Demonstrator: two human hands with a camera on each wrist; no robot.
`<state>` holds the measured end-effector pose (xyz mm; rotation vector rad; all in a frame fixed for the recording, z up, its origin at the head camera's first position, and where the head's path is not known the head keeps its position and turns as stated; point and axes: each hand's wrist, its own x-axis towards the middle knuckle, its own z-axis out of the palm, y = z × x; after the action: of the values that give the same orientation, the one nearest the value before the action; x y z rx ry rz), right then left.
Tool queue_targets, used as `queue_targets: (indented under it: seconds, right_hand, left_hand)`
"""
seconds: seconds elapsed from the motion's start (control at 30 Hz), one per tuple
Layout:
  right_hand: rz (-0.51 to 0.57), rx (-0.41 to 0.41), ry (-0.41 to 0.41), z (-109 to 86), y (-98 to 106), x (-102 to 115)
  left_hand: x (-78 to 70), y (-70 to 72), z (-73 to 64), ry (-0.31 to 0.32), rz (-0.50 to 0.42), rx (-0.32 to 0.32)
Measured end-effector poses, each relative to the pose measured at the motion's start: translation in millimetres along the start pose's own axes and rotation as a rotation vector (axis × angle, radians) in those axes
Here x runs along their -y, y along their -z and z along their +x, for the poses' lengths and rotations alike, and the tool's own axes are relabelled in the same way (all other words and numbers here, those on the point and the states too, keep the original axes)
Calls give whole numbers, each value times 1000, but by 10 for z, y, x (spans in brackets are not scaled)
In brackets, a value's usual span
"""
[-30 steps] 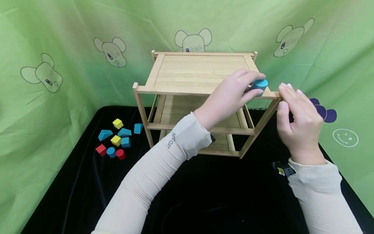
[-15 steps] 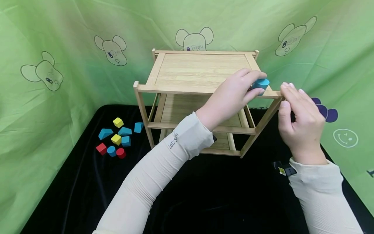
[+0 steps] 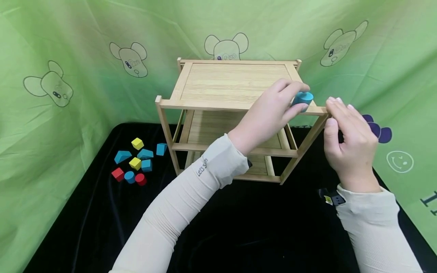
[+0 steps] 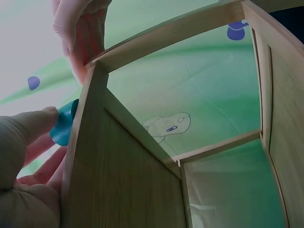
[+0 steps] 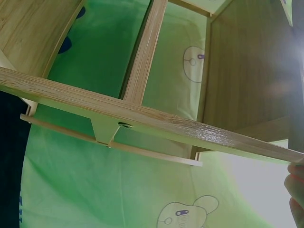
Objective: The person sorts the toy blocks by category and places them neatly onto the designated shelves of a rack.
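A blue cylinder block (image 3: 303, 99) is pinched between the thumb and fingers of my left hand (image 3: 266, 112), at the front right of the wooden shelf's top board (image 3: 222, 81). In the left wrist view the cylinder (image 4: 65, 123) shows right at the front rail (image 4: 78, 137). My right hand (image 3: 353, 148) has its fingers extended together, fingertips at the front right corner post of the shelf. In the right wrist view only a few fingertips (image 5: 297, 185) appear, beside the end of a rail (image 5: 156, 116).
Several blocks lie on the black cloth (image 3: 266, 227) left of the shelf, among them a yellow cube (image 3: 137, 143), a red cube (image 3: 118, 174), a red cylinder (image 3: 140, 179) and a blue triangle (image 3: 123, 156). A green printed curtain (image 3: 85, 34) surrounds the shelf.
Both hands stay at almost the same places, the left one still pinching the blue cylinder. The head view shifts very slightly.
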<state>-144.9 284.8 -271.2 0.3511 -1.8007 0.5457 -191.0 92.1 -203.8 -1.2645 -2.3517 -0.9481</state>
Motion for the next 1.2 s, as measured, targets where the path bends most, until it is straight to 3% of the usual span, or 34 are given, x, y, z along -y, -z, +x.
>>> queue_targets:
  seconds: [0.1, 0.33, 0.57, 0.73, 1.0, 1.2]
  right_hand:
    - [1, 0, -2, -3, -4, -5]
    - [8, -8, -13, -16, -28, -4]
    - [19, -19, -38, -19, -31, 0]
    - [18, -26, -45, -21, -41, 2]
    - [12, -21, -45, -27, -34, 1]
    - [13, -19, -47, -25, -34, -2]
  left_hand:
    - [5, -14, -18, -21, -24, -36]
    - [25, 8, -80, -3, -42, -43]
    - [63, 29, -221, -81, -65, -158]
    - [68, 95, -319, -66, -76, -150]
    - [90, 114, -490, -149, -78, -285]
    - [125, 141, -648, -167, -62, -335]
